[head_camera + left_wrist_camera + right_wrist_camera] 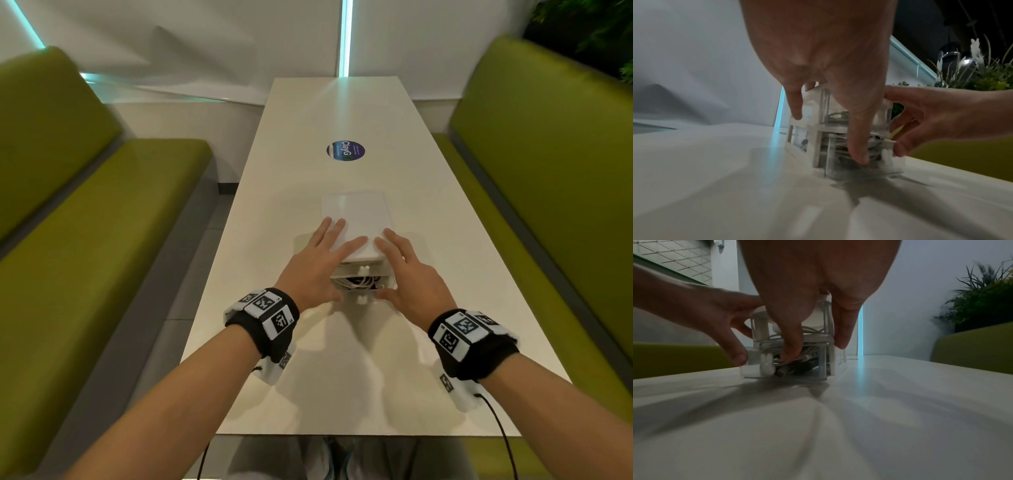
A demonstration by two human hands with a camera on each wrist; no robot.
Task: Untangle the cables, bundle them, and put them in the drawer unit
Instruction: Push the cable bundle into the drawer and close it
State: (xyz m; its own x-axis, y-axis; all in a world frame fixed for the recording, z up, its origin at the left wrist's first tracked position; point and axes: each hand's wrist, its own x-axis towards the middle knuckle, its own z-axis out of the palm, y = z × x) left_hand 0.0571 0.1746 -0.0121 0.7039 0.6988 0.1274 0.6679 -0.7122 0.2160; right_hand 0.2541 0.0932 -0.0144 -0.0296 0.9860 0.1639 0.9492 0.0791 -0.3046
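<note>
1. Where the cables (356,281) lie coiled, white and bundled, is the lower drawer (859,155) of the small clear drawer unit (356,219), which stands on the white counter (342,377); that drawer is pulled partly out.
2. Left hand (317,265): fingers straight and flat on the unit's top, thumb down at the drawer front, gripping nothing.
3. Right hand (409,270): fingers spread on the top's right edge, thumb at the drawer's front; the blur leaves it unclear, but it seems to press rather than pinch.
4. A round blue sticker (345,151) sits farther along the counter.
5. Green benches (85,222) flank both sides.
</note>
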